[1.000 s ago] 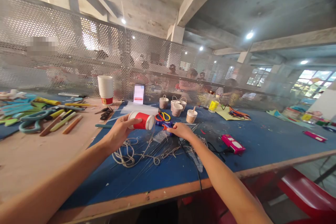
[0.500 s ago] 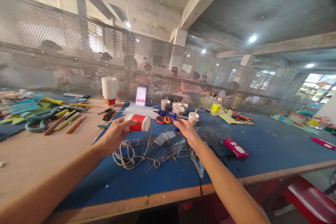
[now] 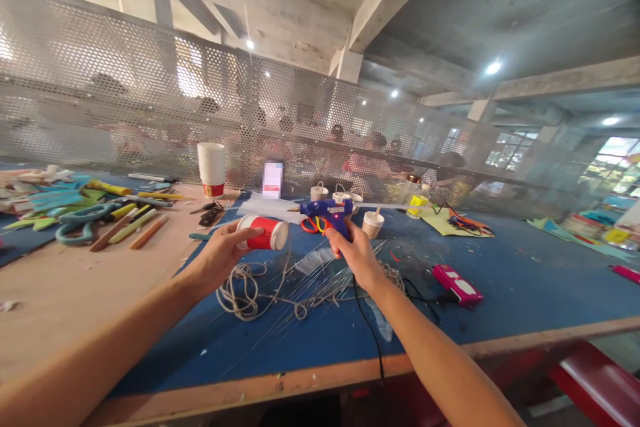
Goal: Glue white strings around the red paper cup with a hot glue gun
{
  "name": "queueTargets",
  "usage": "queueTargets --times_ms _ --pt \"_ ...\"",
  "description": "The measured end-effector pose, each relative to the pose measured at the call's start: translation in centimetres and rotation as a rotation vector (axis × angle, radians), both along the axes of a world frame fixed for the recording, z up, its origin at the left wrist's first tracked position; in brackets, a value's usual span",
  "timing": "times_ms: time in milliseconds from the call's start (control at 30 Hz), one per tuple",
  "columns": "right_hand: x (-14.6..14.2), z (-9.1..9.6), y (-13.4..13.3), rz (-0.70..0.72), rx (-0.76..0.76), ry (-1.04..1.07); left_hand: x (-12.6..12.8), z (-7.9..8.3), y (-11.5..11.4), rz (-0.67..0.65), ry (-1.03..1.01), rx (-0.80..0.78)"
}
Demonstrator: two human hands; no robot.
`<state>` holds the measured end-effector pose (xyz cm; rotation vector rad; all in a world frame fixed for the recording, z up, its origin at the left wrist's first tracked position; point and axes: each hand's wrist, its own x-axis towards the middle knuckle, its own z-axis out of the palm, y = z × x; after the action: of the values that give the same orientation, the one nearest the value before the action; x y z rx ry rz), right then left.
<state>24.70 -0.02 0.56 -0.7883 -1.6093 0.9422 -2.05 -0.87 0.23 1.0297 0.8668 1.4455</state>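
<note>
A red and white paper cup (image 3: 263,233) lies on its side in the air, with my left hand (image 3: 225,250) wrapped round its left end. My right hand (image 3: 356,250) grips the handle of a blue hot glue gun (image 3: 327,208). The gun's nozzle points left, a little above and to the right of the cup and apart from it. A black cord drops from the gun's handle over the table edge. Below both hands lies a tangle of beige cord (image 3: 243,290) beside thin clear strands. Red and yellow scissor handles (image 3: 314,223) show behind the gun.
A stack of paper cups (image 3: 212,170) and a lit phone (image 3: 273,179) stand near the perforated metal screen (image 3: 240,93). Small cups with handles (image 3: 319,193) are behind the gun. Scissors (image 3: 83,223) and tools lie left; a pink box (image 3: 457,285) lies right. People sit beyond the screen.
My right hand has raised and turned the glue gun, so its body is now nearly level and in fuller view. The cup stays almost where it was in my left hand.
</note>
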Motion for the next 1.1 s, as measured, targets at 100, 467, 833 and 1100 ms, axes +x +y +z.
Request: queueTargets --times_ms 100,467,833,1100 --pt "0.0 -0.1 -0.2 -0.04 0.078 -0.012 0.1 0.1 -0.1 0.01 0.01 -0.008" --pt "-0.7 -0.2 -0.7 0.02 -0.038 -0.044 0.1 0.0 0.0 0.01 0.049 -0.006" --pt "-0.5 0.0 -1.4 -0.005 0.003 -0.219 -0.3 -0.9 0.4 -0.013 0.024 0.006" --pt "-0.6 -0.5 -1.5 -0.066 0.07 -0.232 -0.3 -0.8 0.4 0.012 0.06 0.019"
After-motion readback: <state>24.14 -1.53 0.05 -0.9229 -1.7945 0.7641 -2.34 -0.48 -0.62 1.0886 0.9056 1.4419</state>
